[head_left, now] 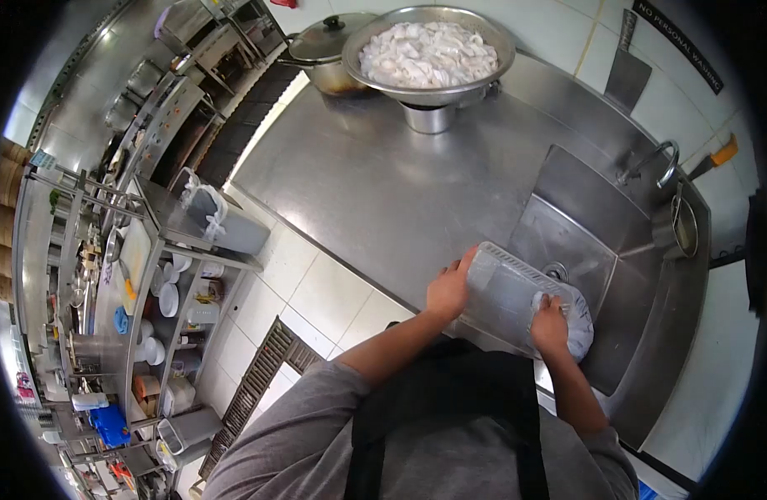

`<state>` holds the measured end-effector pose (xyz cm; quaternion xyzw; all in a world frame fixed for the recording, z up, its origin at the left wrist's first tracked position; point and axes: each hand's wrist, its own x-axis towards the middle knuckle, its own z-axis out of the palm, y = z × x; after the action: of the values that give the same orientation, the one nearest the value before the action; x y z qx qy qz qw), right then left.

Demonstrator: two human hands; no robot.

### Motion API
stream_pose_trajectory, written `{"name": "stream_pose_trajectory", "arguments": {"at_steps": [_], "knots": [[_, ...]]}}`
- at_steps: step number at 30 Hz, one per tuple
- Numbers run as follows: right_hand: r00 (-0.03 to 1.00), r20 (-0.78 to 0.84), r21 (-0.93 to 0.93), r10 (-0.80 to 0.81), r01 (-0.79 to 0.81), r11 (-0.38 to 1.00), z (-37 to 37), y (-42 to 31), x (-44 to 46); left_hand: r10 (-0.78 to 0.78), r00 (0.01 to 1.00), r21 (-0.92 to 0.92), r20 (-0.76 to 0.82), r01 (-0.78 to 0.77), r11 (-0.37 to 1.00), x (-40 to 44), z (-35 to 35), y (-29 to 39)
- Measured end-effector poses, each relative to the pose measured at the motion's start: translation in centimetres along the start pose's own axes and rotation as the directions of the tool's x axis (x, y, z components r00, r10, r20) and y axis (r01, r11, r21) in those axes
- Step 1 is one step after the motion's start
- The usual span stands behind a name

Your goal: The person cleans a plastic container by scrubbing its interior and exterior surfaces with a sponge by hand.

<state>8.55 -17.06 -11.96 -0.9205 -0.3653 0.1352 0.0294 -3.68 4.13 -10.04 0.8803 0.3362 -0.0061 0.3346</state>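
A translucent plastic basket with a slotted rim (498, 298) is tilted at the front edge of the steel sink (612, 333). My left hand (450, 289) grips its left edge, fingers wrapped round the rim. My right hand (551, 327) is closed over the basket's right part, with a bit of something whitish showing by the fingers; I cannot make out what it is. A pale, crumpled bundle, like a cloth or bag (581, 332), shows just right of that hand, in the sink. Part of the drain (557, 271) is visible behind the basket.
A steel bowl heaped with pale raw pieces (429, 54) stands at the back, raised on a small metal pot (427, 118). Beside it is a lidded pot (329, 58). A tap (668, 162) rises behind the sink; a cleaver (627, 77) hangs on the wall. Shelving stands left.
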Motion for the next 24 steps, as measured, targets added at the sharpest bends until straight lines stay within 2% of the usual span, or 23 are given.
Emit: {"name": "stream_pose_trajectory", "arguments": {"at_steps": [1, 3, 5, 6, 7, 8, 9, 10, 12, 14, 17, 22, 24], "knots": [[0.994, 0.031, -0.03, 0.101, -0.1, 0.995, -0.4, 0.6, -0.8, 0.02, 0.999, 0.027, 0.029, -0.021, 0.999, 0.1, 0.2, 0.1], [0.998, -0.059, 0.135, 0.034, -0.026, 0.991, 0.5, -1.7, 0.1, 0.021, 1.0, -0.01, 0.014, -0.021, 1.0, 0.5, 0.5, -0.2], [0.985, -0.142, 0.226, -0.094, 0.125, 0.966, 1.4, -6.1, 2.3, 0.079, 0.997, -0.014, -0.009, -0.08, 0.997, 0.8, 0.9, -0.8], [0.998, 0.052, 0.305, 0.048, -0.061, 0.95, 0.3, -9.3, 3.8, 0.089, 0.996, -0.027, -0.023, -0.09, 0.996, 1.0, 1.2, -1.0], [0.997, -0.07, 0.341, -0.019, 0.042, 0.939, 2.4, -10.5, 4.9, 0.095, 0.994, -0.041, -0.046, -0.097, 0.994, 1.1, 1.4, -1.0], [0.995, -0.077, 0.259, -0.071, 0.088, 0.962, 1.5, -11.7, 5.0, 0.114, 0.993, -0.047, -0.018, -0.114, 0.992, 1.1, 1.1, -0.7], [0.989, -0.076, 0.178, -0.13, 0.141, 0.974, 0.4, -12.1, 4.8, 0.055, 0.998, -0.065, 0.001, -0.055, 0.996, 0.9, 0.3, -0.2], [0.992, -0.068, 0.185, -0.108, 0.118, 0.976, -0.2, -11.0, 4.3, -0.008, 1.0, -0.075, 0.017, 0.009, 0.997, 0.7, -0.1, 0.3], [1.0, -0.006, 0.162, -0.015, 0.016, 0.987, -0.9, -7.9, 3.1, 0.011, 1.0, -0.058, 0.011, -0.01, 0.998, 0.6, 0.0, 0.3], [0.998, -0.054, 0.081, 0.038, -0.033, 0.996, -1.0, -3.5, 1.6, 0.018, 1.0, -0.044, 0.001, -0.018, 0.999, 0.3, 0.1, 0.1], [0.993, 0.023, 0.04, 0.119, -0.119, 0.992, -1.6, -2.2, 0.6, 0.073, 0.997, -0.036, -0.029, -0.074, 0.997, 0.3, 0.2, 0.2], [0.998, -0.047, 0.147, -0.029, 0.036, 0.989, 1.1, -10.0, 6.3, 0.054, 0.999, -0.014, 0.006, -0.054, 0.998, 0.4, 0.1, 0.4], [0.995, -0.074, 0.119, -0.064, 0.073, 0.99, 0.8, -11.9, 7.3, 0.062, 0.998, -0.037, -0.026, -0.062, 0.997, 0.5, 0.1, 0.4]]}}
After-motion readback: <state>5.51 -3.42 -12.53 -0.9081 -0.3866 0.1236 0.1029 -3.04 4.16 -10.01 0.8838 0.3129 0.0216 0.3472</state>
